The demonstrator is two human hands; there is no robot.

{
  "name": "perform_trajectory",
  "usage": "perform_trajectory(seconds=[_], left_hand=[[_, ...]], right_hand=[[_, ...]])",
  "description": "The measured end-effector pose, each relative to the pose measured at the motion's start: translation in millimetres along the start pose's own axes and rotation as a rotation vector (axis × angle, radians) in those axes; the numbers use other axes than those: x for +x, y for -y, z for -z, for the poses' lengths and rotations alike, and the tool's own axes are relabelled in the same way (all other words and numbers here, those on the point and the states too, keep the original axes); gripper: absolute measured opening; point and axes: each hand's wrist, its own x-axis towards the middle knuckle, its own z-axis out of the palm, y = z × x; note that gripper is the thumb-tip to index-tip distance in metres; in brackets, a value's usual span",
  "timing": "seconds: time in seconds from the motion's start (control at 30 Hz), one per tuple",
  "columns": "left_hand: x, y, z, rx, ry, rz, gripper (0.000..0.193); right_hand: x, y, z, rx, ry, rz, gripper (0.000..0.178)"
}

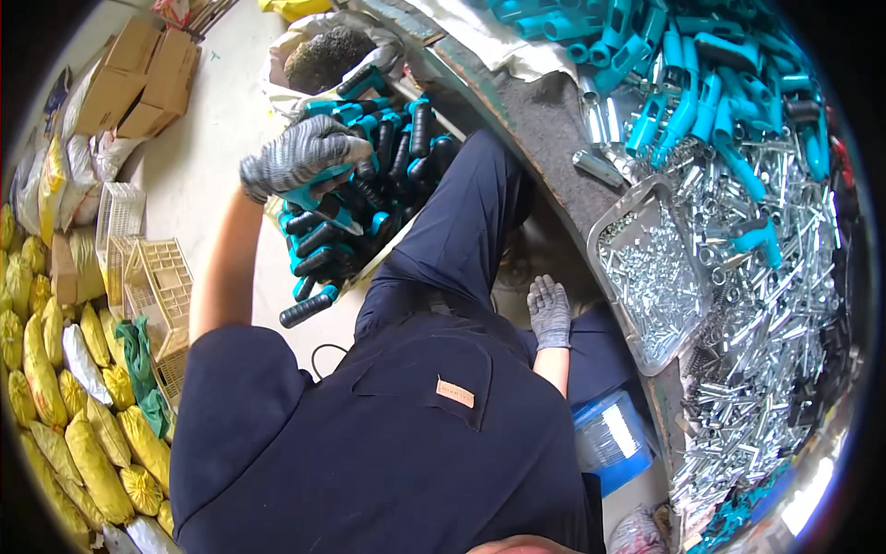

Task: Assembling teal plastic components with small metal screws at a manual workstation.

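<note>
Grey speckled glove (297, 155), teal-and-black handles (369, 185), navy trousers (461, 231), yellow sacks (55, 406).

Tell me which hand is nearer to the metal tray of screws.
The right hand. It rests on the person's lap, just left of the tray. The left hand is far off to the left, holding a teal tool over a box.

Gloved left hand (300, 157) grips a teal tool (318, 196) over the box (369, 268); right hand (550, 312) rests on thigh.

Teal-and-black handled tool (318, 189): gripped in the gloved left hand (295, 157), held tilted over an open box (369, 268). The box is heaped with like tools, black grips pointing many ways; one lies at its lower edge.
</note>
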Motion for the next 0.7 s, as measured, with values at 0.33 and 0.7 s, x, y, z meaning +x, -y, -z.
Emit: perform_trajectory(seconds=[0.33,0.7], left_hand=[[-57.4,41.6,-73.3,-0.739,-0.392,1.350,0.028],[-104.6,20.2,-58.1,-0.086,-0.242,1.263,0.045]], right_hand=[[10.2,-0.8,16.3,-0.019,0.138,-0.014,0.046],[11.5,-6.8,9.5,-0.069,0.076,-0.043,0.050]])
